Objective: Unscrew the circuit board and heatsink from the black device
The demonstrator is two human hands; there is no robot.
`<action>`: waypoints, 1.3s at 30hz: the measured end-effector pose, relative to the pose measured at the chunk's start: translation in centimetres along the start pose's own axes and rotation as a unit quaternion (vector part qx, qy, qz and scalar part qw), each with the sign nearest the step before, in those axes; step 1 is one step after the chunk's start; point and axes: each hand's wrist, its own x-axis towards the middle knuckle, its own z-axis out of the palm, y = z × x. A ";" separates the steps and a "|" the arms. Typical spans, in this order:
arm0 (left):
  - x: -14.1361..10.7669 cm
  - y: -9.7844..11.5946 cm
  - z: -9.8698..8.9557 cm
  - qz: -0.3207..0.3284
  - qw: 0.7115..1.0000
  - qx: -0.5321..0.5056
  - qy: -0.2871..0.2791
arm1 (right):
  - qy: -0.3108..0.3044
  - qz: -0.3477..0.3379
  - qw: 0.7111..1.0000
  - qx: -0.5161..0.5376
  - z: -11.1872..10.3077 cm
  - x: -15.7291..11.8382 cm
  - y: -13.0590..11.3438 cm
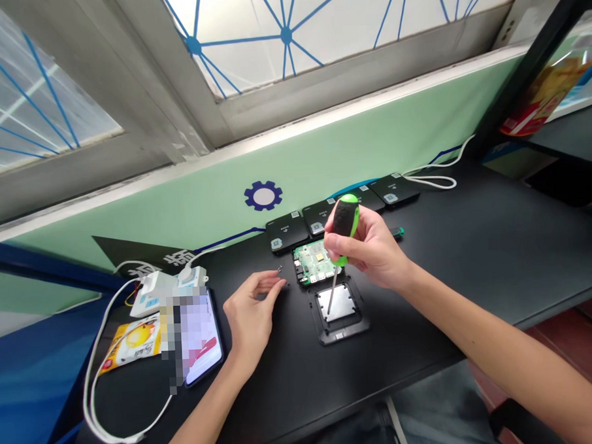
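Green-handled screwdriver, right fingers gripping; left fingers loose (empty)

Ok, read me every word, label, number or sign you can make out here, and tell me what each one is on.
Nothing can be read for certain.
Black sign on the wall: large white characters, partly hidden, not legible.
Yellow packet: printing too small.
Phone: screen pixelated.
Black cases: small stickers, too small.
Green circuit board: markings too small.
Black-and-green screwdriver: no text visible.
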 end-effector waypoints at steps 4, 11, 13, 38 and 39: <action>0.1 0.1 -0.3 0.022 0.999 0.037 -0.018 | -0.003 0.003 1.000 -0.007 0.1 0.0 0.0; 0.3 -0.1 -0.3 0.048 0.995 0.065 -0.049 | -0.010 0.001 1.000 -0.002 0.2 -0.1 -0.1; 0.3 -0.1 -0.3 0.054 0.995 0.069 -0.055 | -0.009 0.002 1.000 -0.007 0.3 0.0 -0.2; -3.6 2.9 1.3 0.178 0.961 0.083 -0.194 | -0.055 -0.061 0.995 -0.060 0.3 -0.5 1.7; -3.9 2.8 1.5 0.179 0.958 0.094 -0.204 | -0.054 -0.060 0.995 -0.063 0.3 -0.5 1.7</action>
